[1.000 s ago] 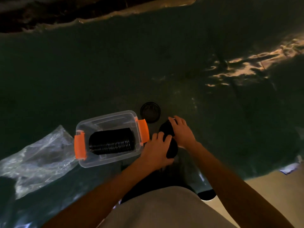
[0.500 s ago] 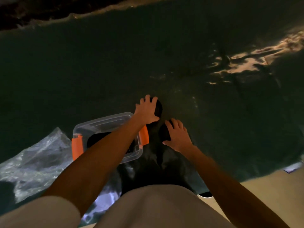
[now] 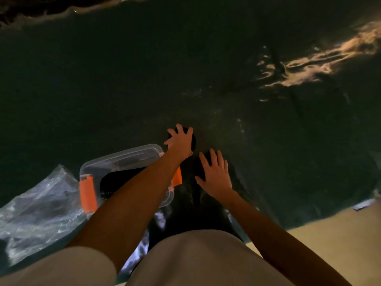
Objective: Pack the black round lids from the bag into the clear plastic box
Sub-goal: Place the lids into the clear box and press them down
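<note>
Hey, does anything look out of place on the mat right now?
Yes. One black lid lies loose on the dark mat beyond the clear box, under the left hand, apart from the row of lids in the box. The right hand rests on more dark lids.

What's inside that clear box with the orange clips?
The clear plastic box holds a row of black round lids lying on its floor. The left forearm crosses over the box and covers much of the row, so a count is impossible.

The box (image 3: 123, 159) is clear, glossy plastic with orange latches (image 3: 88, 193) — the bag (image 3: 39, 205) is thin, crinkled, shiny film.
</note>
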Demonstrator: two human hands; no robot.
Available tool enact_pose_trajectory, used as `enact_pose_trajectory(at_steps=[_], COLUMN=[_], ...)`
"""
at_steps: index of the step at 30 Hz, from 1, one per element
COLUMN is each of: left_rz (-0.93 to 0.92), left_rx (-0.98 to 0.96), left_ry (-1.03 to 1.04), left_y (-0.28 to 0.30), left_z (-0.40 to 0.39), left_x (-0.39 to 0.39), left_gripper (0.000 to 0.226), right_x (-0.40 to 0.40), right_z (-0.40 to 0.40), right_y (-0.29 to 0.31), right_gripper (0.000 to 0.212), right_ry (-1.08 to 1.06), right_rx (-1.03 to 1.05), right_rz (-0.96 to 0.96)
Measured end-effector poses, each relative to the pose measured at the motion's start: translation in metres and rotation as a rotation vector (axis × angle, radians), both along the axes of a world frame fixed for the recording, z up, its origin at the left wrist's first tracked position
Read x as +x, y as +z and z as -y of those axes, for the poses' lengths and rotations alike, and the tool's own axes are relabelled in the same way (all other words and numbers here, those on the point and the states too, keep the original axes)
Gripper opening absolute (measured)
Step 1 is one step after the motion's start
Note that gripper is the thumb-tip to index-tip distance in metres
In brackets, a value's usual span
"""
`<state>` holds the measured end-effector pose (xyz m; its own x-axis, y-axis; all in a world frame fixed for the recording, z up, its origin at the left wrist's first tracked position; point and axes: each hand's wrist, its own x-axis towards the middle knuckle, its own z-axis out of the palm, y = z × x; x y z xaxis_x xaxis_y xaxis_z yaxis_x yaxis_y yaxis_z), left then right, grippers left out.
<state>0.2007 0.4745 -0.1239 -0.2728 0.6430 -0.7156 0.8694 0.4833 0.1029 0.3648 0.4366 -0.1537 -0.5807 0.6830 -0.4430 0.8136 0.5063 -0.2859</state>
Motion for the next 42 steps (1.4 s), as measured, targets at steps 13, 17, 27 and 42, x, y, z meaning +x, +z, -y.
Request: enact_pose_trajectory(at_steps=[13,17,27,42], left_rz=[-0.011,0.046,0.244,0.69], left_rx=[0.058,0.169,0.344,0.587], left_ry=[0.035,0.091,0.279,0.733], left_y=[-0.003,0.006,0.041,0.092], left_z=[-0.004,-0.004,0.01,0.119], left_x=[-0.001,0.002,0.017,0.071], left_gripper=[0.09,0.085,0.079,0.051], right_x=[0.002,0.002,0.002,0.041], right_z=[0.006,0.007,-0.003,0.02], right_y=[-0.01,-0.013,0.007,0.111], right_gripper=[0.076,0.076,0.07,0.055], right_ry=[-0.051,-0.05,-0.339,-1.119], right_rx=[0.128,0.169,-0.004,-1.243], right_rz=[-0.075,-0.073,-0.173,-1.162])
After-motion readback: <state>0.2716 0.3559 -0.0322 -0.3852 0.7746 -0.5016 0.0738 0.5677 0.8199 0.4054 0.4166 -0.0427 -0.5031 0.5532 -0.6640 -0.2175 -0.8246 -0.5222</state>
